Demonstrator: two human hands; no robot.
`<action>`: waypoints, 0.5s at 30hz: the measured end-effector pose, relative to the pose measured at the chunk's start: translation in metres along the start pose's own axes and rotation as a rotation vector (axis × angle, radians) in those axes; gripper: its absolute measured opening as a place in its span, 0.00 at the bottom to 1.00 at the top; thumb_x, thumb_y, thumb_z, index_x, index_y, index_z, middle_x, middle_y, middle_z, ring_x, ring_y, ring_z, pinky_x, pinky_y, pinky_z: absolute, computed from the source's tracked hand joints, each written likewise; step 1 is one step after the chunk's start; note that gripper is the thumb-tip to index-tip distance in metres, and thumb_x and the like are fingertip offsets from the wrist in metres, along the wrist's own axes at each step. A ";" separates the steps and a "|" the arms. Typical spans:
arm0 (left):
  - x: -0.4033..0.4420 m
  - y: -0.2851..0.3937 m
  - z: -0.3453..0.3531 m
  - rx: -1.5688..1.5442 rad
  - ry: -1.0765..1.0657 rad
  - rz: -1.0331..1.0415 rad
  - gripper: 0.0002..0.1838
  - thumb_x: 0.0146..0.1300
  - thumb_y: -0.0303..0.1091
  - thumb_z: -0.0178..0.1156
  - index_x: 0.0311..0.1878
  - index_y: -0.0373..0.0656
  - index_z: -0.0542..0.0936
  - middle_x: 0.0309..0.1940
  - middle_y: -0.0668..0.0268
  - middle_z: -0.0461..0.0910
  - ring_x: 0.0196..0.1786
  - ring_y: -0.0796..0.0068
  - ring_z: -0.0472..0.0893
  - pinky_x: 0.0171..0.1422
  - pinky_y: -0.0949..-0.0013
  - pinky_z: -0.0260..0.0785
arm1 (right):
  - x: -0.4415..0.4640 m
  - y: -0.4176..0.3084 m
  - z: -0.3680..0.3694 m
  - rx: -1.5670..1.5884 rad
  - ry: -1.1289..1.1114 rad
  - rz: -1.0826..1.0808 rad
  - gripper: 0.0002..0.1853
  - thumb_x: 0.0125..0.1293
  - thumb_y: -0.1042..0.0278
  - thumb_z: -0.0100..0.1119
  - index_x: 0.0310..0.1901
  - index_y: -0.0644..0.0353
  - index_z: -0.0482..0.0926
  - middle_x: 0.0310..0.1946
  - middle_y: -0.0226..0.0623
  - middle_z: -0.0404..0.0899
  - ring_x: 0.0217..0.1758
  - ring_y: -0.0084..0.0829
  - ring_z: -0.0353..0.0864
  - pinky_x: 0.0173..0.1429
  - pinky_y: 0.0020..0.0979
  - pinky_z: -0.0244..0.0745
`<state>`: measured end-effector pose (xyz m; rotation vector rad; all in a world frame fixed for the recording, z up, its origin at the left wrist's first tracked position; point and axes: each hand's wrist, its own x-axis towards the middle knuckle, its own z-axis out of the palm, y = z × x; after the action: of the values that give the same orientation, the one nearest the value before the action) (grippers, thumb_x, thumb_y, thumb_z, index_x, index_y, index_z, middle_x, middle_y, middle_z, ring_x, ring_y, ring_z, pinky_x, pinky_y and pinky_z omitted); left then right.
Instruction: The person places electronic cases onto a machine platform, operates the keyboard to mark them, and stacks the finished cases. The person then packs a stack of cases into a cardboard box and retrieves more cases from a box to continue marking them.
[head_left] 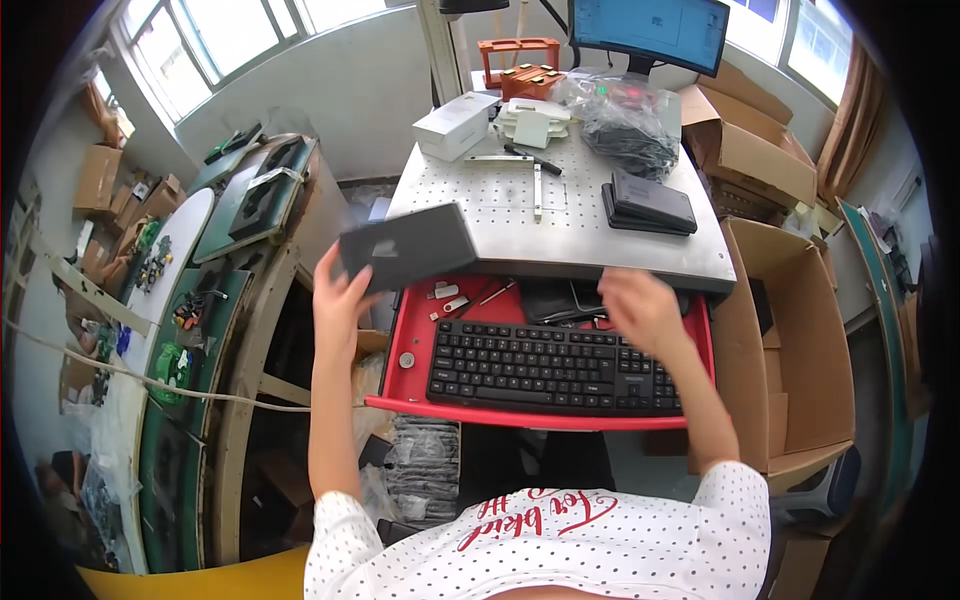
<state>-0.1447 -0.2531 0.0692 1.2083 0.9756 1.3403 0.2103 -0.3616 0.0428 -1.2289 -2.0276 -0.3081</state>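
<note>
My left hand (343,298) grips a flat dark rectangular panel (410,246) by its left end, thumb on the near face. The panel is held tilted beside the left front corner of the perforated metal worktop (440,205), and a small lighter mark shows on its face. My right hand (643,308), a little blurred, is over the right part of an open red drawer (540,422), its fingers curled together. Whatever may be between those fingers is hidden. Below it in the drawer lies a black keyboard (530,365).
Dark flat cases (650,203) are stacked on the worktop's right, near a plastic-wrapped bundle (630,130). A white box (455,127), a metal square (537,190) and a monitor (650,35) are farther back. An open cardboard box (815,350) stands right; cluttered shelves (225,330) stand left.
</note>
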 end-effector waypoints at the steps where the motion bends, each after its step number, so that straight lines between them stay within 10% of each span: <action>1: 0.033 -0.008 0.006 0.027 -0.051 0.034 0.29 0.56 0.25 0.58 0.60 0.42 0.60 0.43 0.59 0.75 0.43 0.73 0.77 0.40 0.74 0.73 | -0.008 -0.020 -0.002 0.039 -0.011 -0.022 0.08 0.47 0.74 0.59 0.31 0.62 0.77 0.37 0.40 0.77 0.39 0.38 0.77 0.43 0.34 0.74; 15: 0.225 -0.115 0.093 0.515 -0.226 0.073 0.22 0.49 0.31 0.65 0.48 0.36 0.76 0.37 0.54 0.78 0.37 0.71 0.79 0.37 0.71 0.76 | -0.109 -0.120 -0.027 0.109 0.267 0.354 0.07 0.40 0.81 0.56 0.25 0.64 0.78 0.25 0.39 0.78 0.21 0.33 0.76 0.25 0.27 0.72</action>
<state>-0.0232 -0.0219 0.0033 1.7553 1.1576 1.0021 0.1516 -0.5108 0.0054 -1.3701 -1.5487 -0.1764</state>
